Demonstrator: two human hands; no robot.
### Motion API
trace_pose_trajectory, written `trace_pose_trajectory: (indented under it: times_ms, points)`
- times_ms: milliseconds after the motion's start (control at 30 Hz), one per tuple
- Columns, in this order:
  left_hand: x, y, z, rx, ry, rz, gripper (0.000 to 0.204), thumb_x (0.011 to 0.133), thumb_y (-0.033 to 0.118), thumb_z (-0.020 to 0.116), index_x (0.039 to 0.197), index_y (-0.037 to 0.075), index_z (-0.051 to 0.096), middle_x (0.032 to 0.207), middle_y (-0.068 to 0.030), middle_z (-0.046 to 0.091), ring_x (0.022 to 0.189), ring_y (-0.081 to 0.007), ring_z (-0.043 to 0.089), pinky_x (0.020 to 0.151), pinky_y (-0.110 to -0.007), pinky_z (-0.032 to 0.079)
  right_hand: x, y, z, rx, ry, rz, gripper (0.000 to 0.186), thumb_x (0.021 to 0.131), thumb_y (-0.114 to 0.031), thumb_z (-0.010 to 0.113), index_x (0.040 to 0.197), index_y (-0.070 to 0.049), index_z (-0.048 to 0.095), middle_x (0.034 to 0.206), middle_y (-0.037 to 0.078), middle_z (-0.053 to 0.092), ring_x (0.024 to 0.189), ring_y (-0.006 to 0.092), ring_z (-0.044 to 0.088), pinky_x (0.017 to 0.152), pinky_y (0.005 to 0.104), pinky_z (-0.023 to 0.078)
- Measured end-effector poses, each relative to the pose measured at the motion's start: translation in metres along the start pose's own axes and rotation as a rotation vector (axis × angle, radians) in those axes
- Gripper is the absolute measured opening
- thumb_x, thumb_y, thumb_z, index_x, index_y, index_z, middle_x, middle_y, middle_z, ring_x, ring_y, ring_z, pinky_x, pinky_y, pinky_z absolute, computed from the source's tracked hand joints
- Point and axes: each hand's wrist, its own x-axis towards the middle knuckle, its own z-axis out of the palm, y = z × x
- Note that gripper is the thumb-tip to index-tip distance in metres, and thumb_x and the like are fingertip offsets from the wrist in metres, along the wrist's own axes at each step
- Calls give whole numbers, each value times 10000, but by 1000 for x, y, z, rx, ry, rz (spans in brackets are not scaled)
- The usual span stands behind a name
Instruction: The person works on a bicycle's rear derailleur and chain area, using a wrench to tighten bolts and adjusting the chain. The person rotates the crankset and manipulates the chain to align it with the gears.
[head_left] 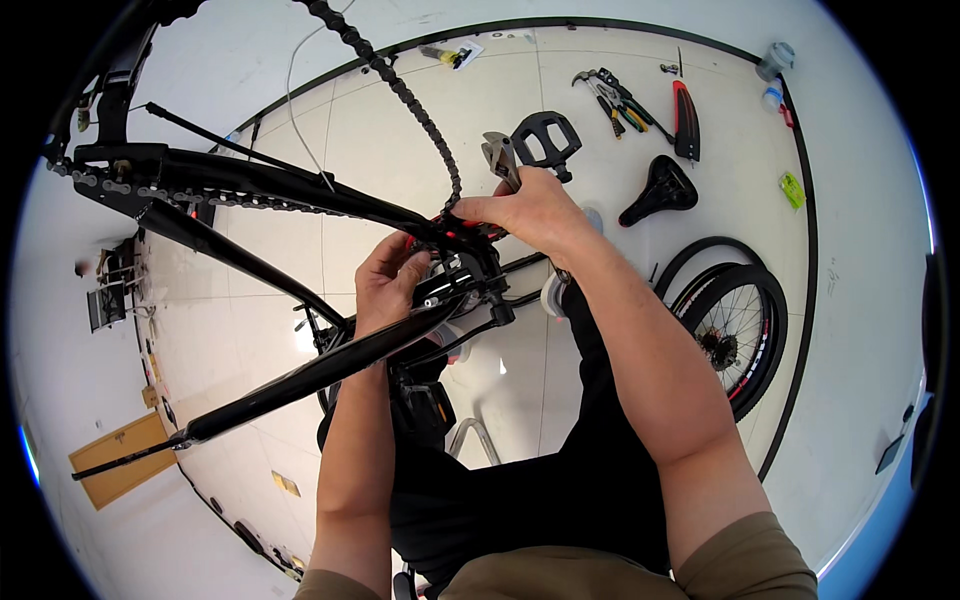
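A black bicycle frame (290, 190) slants across the left of the view in front of me, its crank area near the middle. My right hand (540, 215) is closed around an adjustable wrench (499, 158), whose metal jaws stick up past the fingers. The thumb of that hand reaches to the foot of the bike chain (410, 98), which climbs toward the upper left. My left hand (385, 285) grips the crankset (462, 232) from its left side, by a red part; its fingertips are partly hidden. Just beyond the wrench is a black pedal (547, 142).
On the tiled floor lie a black saddle (660, 190), pliers and other hand tools (622, 103), a red and black mudguard-like piece (685, 122) and bicycle wheels (735, 330). A cardboard box (122, 460) stands at the far left. My legs are below the frame.
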Motion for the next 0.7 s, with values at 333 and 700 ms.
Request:
trace_pose_trajectory:
  times_ms: [333,700]
  points:
    - [6,3,3,63,-1,24,247,964,29,603,1197,-35,652,1012,-48,697,917,-103,615,836,-246,487,3,10,-10,159,-47,83,369,744,-303,850,795,-89,555,678,-26,487,540,63,385,448,240,239]
    - [7,-6,-12,-283,50,-27,333,957,-10,562,1288,-29,600,1149,-102,689,959,-124,655,886,-286,519,11,16,-16,176,-110,91,335,782,-272,836,794,-71,569,683,-14,501,535,62,424,427,222,299]
